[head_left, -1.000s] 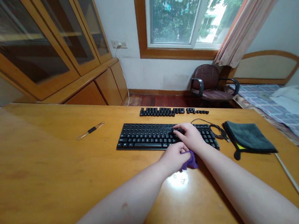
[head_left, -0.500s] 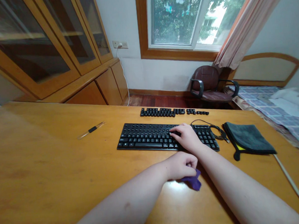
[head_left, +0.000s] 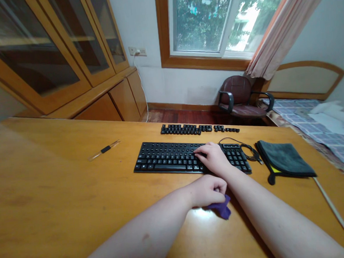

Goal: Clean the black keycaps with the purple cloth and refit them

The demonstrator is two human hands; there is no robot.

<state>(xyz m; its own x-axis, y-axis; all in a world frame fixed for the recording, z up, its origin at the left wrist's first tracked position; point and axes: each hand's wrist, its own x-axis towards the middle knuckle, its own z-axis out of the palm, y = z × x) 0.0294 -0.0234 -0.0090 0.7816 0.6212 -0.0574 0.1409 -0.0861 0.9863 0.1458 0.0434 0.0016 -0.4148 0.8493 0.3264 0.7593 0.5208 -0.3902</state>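
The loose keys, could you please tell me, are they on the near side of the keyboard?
No, the loose keys lie beyond the keyboard, near the far edge of the table.

window (head_left: 200, 21) | pink curtain (head_left: 290, 28) at its right | maroon armchair (head_left: 236, 90) below | glass-fronted cabinet (head_left: 98, 110), left | bed (head_left: 297, 108), right

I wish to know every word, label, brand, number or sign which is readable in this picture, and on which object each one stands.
No text can be read with certainty.
Black keyboard: pale markings, too small to read.
Loose keycaps beyond it: markings too small and blurred.
Panel at the keyboard's upper right: light outline, nothing legible.
Purple cloth and folded grey cloth: no lettering visible.
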